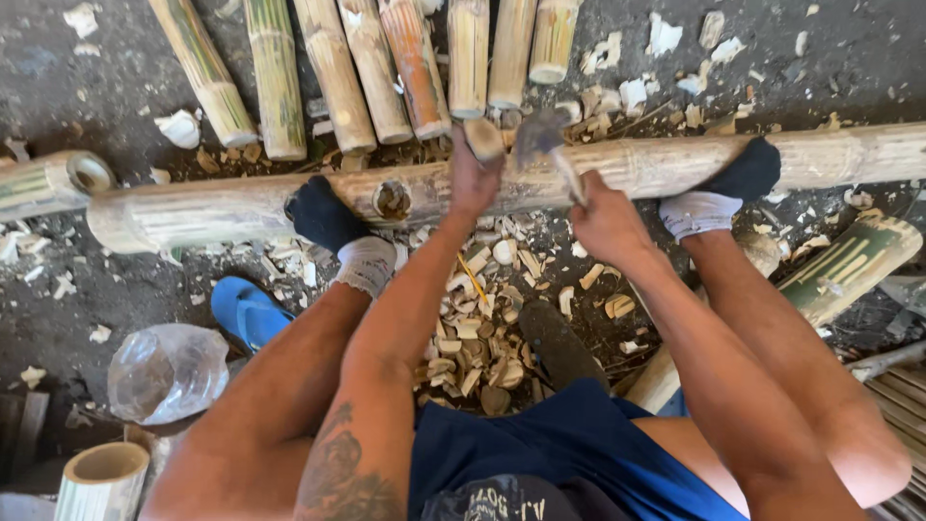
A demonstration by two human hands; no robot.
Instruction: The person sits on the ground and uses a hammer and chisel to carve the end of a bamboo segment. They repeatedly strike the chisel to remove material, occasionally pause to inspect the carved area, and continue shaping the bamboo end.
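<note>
The left hand (475,178) closes its fingers around a chisel (482,138) set against the long bamboo pole (241,205); the right hand (606,220) grips a blurred hammer (545,140) just beside it.

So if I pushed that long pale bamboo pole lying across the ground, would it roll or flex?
The long pale bamboo pole is round, so it would probably roll, though both socked feet rest on it now. It looks thick and woody, so likely stiff. The round hole suggests it is hollow, perhaps lighter than it looks.
</note>
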